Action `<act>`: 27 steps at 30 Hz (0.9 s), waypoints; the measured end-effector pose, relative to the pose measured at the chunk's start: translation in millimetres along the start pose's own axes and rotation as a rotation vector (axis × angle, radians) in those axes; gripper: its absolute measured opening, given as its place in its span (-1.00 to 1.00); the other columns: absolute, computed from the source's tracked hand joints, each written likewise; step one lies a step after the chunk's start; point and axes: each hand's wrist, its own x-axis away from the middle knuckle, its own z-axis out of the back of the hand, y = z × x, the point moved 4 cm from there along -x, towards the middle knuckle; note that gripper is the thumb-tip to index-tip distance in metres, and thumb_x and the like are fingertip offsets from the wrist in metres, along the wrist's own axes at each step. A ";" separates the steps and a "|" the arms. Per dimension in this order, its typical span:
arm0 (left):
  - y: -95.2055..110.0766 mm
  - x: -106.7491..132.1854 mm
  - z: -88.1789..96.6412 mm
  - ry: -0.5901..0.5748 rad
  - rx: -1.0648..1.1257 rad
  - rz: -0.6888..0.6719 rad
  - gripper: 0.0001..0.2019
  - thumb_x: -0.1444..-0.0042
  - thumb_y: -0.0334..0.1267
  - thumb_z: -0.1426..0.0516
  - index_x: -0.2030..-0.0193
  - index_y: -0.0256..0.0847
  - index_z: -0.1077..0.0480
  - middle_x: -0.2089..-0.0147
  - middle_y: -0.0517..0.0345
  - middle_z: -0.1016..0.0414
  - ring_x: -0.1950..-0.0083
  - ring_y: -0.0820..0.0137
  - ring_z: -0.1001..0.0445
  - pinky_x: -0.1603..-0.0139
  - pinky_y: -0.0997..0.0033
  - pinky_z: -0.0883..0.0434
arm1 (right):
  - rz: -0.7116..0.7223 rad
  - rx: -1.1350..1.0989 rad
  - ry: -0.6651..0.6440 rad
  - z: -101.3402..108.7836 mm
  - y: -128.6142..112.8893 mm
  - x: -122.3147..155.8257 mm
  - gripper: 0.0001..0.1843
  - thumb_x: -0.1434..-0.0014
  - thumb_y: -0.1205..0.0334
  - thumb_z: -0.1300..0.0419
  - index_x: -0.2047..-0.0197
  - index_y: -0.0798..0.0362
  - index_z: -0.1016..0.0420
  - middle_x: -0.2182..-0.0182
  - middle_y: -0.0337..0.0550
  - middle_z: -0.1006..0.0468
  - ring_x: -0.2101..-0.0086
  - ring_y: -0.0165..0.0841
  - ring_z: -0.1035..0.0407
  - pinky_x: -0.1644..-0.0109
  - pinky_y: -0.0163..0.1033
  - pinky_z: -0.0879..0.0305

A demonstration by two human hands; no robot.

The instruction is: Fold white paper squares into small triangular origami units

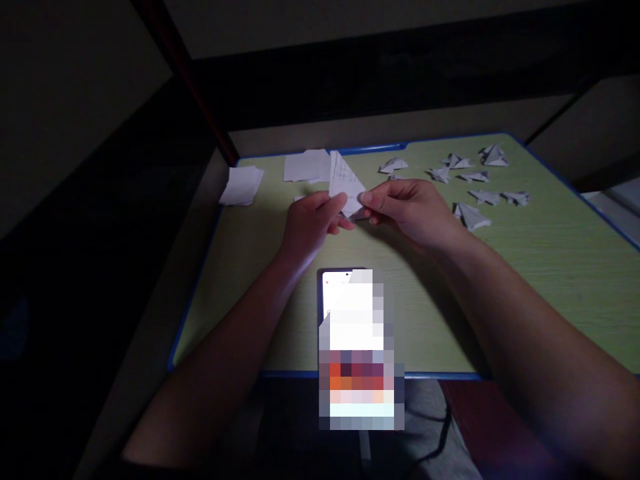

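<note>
1. The paper [346,179] was just above the middle of the frame, held up over the tabletop [250,293]; it was folded to a point at the top, with dark marks on its face.
2. The left hand [309,220] had its grip closed on the lower left part of the paper, thumb flat on the front and fingers beneath.
3. The right hand [415,210] had its grip closed too, thumb and forefinger pinching the paper at its right corner.
4. Both forearms reached in from the lower corners of the frame.
5. At upper left of the tabletop lay a small stack [241,185]; nearer the centre, just behind the paper, lay some sheets [306,165].
6. Several folded pieces [494,155] were spread over the upper right, one of them partly hidden by the right hand.
7. The phone [343,327], at lower centre, had a bright screen, mostly blurred out by blocks.
8. A blue rim [200,283] edged the tabletop, and a dark cable [444,430] curved below it.
</note>
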 end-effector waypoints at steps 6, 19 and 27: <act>1.3 0.5 1.6 0.017 0.005 -0.015 -0.75 -0.15 -0.12 -0.15 0.42 -0.27 -0.36 0.52 0.15 -0.49 0.48 0.50 -0.52 0.55 0.59 -0.28 | -0.016 -0.040 0.036 0.8 -0.7 0.1 -0.79 0.06 0.19 -0.43 0.51 0.07 -0.50 0.57 -0.22 -0.46 0.55 -0.46 -0.28 0.46 -0.25 -0.20; 1.8 0.9 -0.6 0.013 -0.078 0.001 -0.74 -0.18 -0.11 -0.12 0.37 -0.30 -0.39 0.49 0.12 -0.51 0.47 0.51 -0.52 0.53 0.60 -0.30 | 0.170 0.186 0.146 -0.7 -9.3 3.4 -0.79 0.03 0.33 -0.34 0.30 0.05 -0.42 0.37 -0.18 -0.45 0.44 -0.42 -0.31 0.37 -0.23 -0.24; -0.1 1.8 -6.8 -0.061 -0.070 -0.025 -0.79 -0.21 -0.26 -0.07 0.38 -0.34 -0.39 0.48 0.15 -0.50 0.51 0.54 -0.51 0.55 0.63 -0.27 | 0.404 0.519 0.073 -6.6 -18.7 9.8 -0.68 -0.06 0.19 -0.30 0.08 0.02 -0.54 0.17 -0.09 -0.52 0.27 -0.26 -0.40 0.26 -0.16 -0.35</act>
